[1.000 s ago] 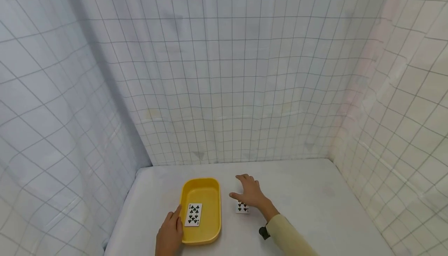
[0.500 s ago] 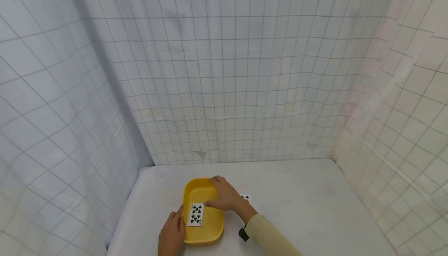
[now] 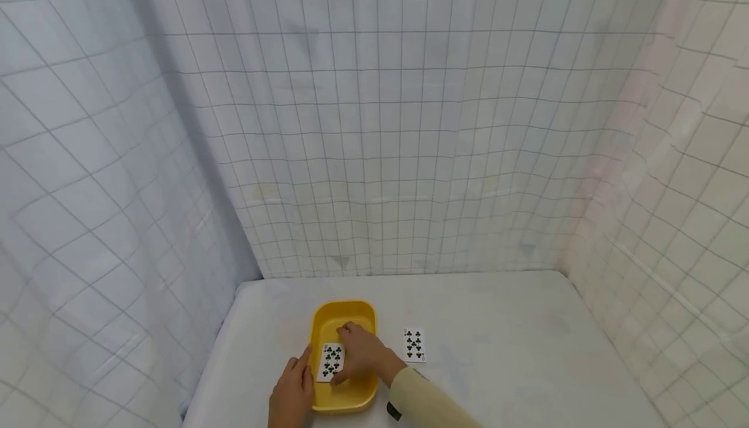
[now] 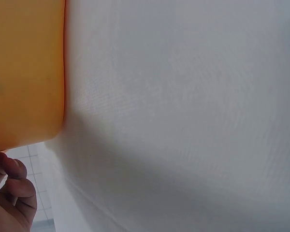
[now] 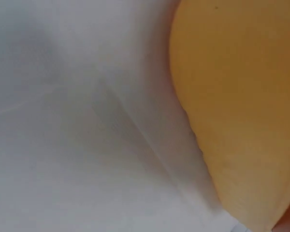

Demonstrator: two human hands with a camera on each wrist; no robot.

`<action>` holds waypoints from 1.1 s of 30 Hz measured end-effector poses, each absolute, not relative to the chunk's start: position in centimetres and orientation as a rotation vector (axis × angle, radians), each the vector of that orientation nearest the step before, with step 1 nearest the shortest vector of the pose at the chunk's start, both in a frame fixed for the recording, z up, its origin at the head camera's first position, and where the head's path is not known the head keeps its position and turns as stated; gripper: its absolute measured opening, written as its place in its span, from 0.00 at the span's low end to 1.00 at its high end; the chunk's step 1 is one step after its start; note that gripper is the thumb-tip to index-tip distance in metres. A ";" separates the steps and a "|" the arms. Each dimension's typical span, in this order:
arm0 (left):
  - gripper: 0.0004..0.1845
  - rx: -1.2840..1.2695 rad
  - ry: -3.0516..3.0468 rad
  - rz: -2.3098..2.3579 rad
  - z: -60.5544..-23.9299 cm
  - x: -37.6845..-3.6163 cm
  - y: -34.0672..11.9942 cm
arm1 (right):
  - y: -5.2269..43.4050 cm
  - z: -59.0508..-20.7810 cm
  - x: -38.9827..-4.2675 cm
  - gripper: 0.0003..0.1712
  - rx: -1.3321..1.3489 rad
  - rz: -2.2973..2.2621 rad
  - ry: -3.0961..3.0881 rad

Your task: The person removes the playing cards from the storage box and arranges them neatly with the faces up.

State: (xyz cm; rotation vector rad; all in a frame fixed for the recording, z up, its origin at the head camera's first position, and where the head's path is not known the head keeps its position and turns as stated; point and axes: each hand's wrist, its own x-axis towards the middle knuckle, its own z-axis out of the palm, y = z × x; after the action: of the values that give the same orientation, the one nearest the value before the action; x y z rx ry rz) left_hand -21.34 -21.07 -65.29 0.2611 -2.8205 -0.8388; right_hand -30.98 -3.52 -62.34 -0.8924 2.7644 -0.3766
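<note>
A yellow tray [image 3: 345, 405] stands on the white-covered table, and its outer wall fills the edges of both wrist views. My left hand [image 3: 290, 392] holds its left rim. In the left wrist view, curled fingers [image 4: 20, 191] show beside the tray's corner. A playing card [image 3: 331, 361] with several black clubs lies face up inside the tray. Over its right part reaches my right hand [image 3: 364, 353], thumb near the card's lower end and fingertips past its upper end. The hand hides the card's right edge.
A second playing card [image 3: 414, 345] of clubs lies face up on the table [image 3: 497, 350], right of the tray. White sheets with a grid pattern [image 3: 386, 155] hang as walls behind and at both sides. A dark strap [image 3: 394, 411] sits at the right wrist.
My right hand has moved left from above the card on the table, across the tray's right rim, to the card inside. The table card is uncovered. My left hand stays at the rim.
</note>
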 end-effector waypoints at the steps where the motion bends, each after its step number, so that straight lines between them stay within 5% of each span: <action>1: 0.24 0.259 -2.824 -0.837 -65.4 -21.4 -21.0 | -3.6 -62.6 -30.9 0.65 -0.887 -0.349 2.772; 8: 0.24 0.272 -2.817 -0.828 -65.9 -21.4 -20.7 | -4.0 -63.2 -30.5 0.65 -0.842 -0.184 2.806; 21: 0.24 0.253 -2.798 -0.837 -65.4 -21.3 -20.4 | -4.1 -63.3 -30.6 0.52 -0.902 -0.082 2.869; 33: 0.24 0.279 -2.818 -0.808 -65.4 -21.3 -21.1 | -4.2 -62.6 -30.8 0.54 -0.924 -0.196 2.797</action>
State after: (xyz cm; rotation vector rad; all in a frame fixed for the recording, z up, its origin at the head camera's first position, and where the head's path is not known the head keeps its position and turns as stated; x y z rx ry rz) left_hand -21.28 -21.07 -65.36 0.2788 -2.8177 -0.8077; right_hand -30.79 -4.17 -62.57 -0.9240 2.7970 -0.1957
